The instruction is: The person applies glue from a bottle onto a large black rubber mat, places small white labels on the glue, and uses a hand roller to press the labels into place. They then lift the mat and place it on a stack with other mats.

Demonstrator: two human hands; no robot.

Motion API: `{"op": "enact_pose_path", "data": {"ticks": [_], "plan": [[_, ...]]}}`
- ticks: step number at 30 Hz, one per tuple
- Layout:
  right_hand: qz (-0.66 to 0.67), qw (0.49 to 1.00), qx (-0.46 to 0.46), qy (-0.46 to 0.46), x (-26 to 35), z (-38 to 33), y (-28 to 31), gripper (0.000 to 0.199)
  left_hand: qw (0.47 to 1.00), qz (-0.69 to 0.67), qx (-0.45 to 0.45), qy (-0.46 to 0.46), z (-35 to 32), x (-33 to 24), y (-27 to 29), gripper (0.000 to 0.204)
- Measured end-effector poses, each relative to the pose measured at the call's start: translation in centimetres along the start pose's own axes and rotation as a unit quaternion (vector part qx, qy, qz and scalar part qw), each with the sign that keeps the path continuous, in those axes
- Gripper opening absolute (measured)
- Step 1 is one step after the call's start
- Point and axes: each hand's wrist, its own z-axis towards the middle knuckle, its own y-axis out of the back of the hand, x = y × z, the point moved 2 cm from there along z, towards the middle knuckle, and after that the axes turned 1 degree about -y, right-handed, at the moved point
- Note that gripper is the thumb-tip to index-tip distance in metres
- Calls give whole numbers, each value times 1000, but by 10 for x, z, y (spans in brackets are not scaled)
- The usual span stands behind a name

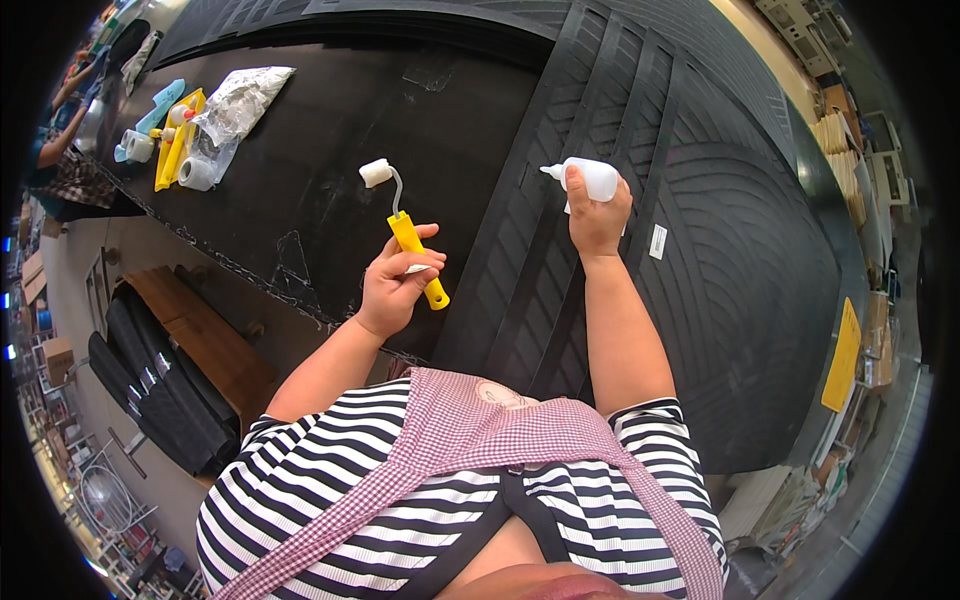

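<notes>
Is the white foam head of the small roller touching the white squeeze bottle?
Apart. The head view shows the roller head at the left and the squeeze bottle in the right hand, with bare black mat plainly between them.

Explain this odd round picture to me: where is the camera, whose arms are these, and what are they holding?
The camera sits on a person's head and looks down, so you see their own striped shirt, checked apron and both forearms. Its wide lens bends straight edges, hence the round look. The left hand grips the yellow handle of a small paint roller with a white foam head. The right hand has its fingers wrapped round a white squeeze bottle, nozzle pointing left, over a large black ribbed rubber mat on the work surface. Further off at the upper left lie a plastic bag, more rollers and another person's arm.
</notes>
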Motion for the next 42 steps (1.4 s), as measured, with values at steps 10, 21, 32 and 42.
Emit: {"op": "enact_pose_path", "data": {"ticks": [10, 21, 32, 42], "plan": [[14, 999, 41, -10, 5, -3, 5, 31, 1000, 3, 1, -7, 0, 1, 0, 9], [143, 983, 78, -88, 12, -6, 3, 27, 1000, 5, 1, -6, 0, 2, 1, 9], [20, 997, 71, 10, 7, -5, 3, 28, 1000, 6, 2, 4, 0, 0, -1, 9], [141, 985, 12, -96, 15, -4, 2, 28, 1000, -10, -1, 2, 0, 1, -1, 9]]}}
